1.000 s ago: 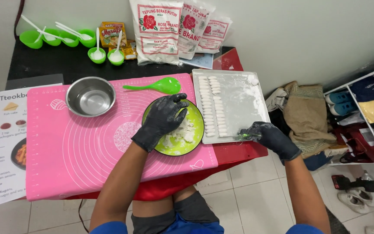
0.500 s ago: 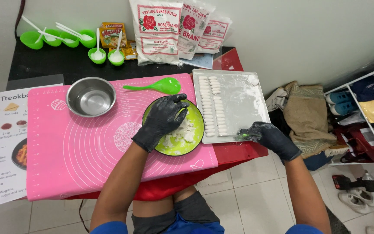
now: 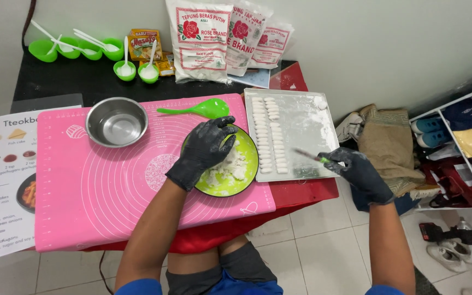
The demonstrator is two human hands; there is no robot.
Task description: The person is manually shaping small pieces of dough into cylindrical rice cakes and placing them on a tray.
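Note:
My left hand (image 3: 203,150), in a black glove, reaches into a green plate (image 3: 247,166) and its fingers rest on the white dough pieces (image 3: 228,169) there. My right hand (image 3: 359,172), also gloved in black, grips a small knife (image 3: 308,156) with a green handle over the near right corner of a floured metal tray (image 3: 307,123). Two rows of small white dough pieces (image 3: 266,134) line the tray's left side. Plate and tray sit on a pink silicone mat (image 3: 110,196) and a red cloth.
An empty steel bowl (image 3: 117,121) and a green spoon (image 3: 195,110) lie on the mat's far side. Green bowls with spoons (image 3: 77,49), snack packets and flour bags (image 3: 203,41) stand at the back. A recipe sheet (image 3: 1,180) lies left. Shoe shelves (image 3: 462,147) stand right.
My right hand has lifted slightly off the tray corner, and the knife now shows. My left hand stays on the dough in the plate.

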